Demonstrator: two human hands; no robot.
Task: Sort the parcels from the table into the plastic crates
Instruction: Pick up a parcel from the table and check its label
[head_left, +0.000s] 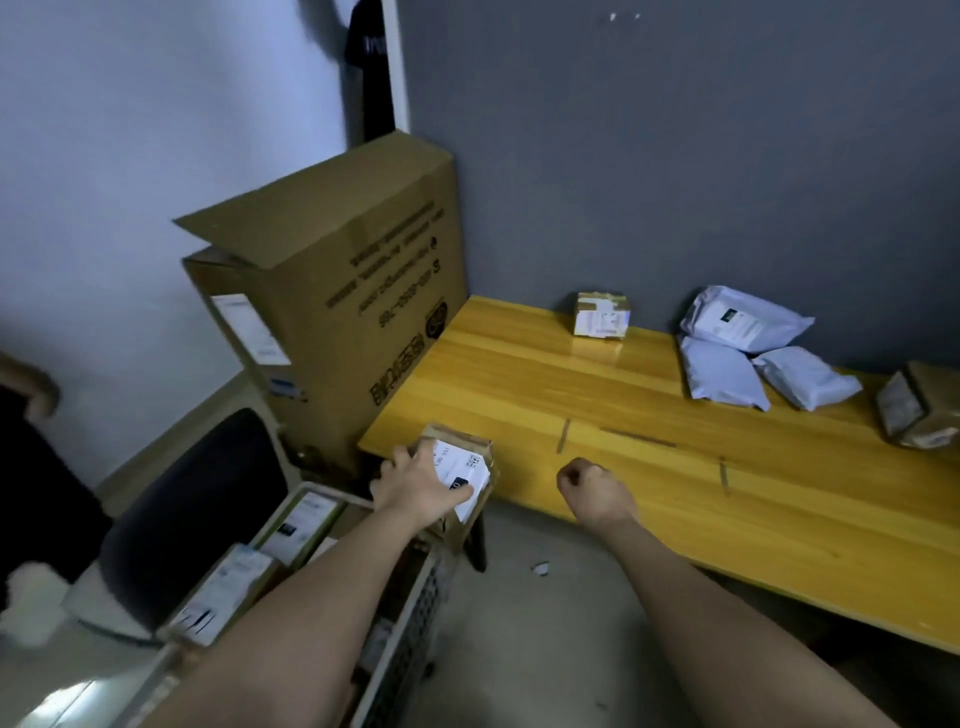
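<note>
Nearest, lower left: a pale plastic crate (415, 613) with a perforated side wall, standing on the floor beside the table's left end; inside it, cardboard parcels with white labels (228, 592), partly hidden by the left forearm; grey floor (545, 649) between crate and table, a small scrap of white paper (540, 568) lying on it.

Left hand (421, 480) grips a small brown cardboard parcel (470, 470) from above, fingers curled over its white label; the parcel sits at the table's near left corner, overhanging the edge above the crate's far end; whether it rests on the wood or is lifted, cannot tell. Right hand (592, 491) closed in a loose fist, holding nothing, over the table's front edge just right of the parcel.

Table (519, 384): yellow varnished wood, glossy, plank seams visible, a few dark marks near the front; runs off frame to the right.

Farther back on it: a small taped box (601, 314) by the wall; three grey poly mailers (743, 322) clustered right of it, overlapping; a tape-wrapped brown box (919, 410) at the right edge.

Left of the table: a dark chair seat (192, 509); a large cardboard carton (337, 291), one flap open, print upside down, against the table's end.

Behind: dark grey wall (675, 156) behind the table, white wall (130, 156) on the left; dark garment (371, 67) hanging in the corner.
</note>
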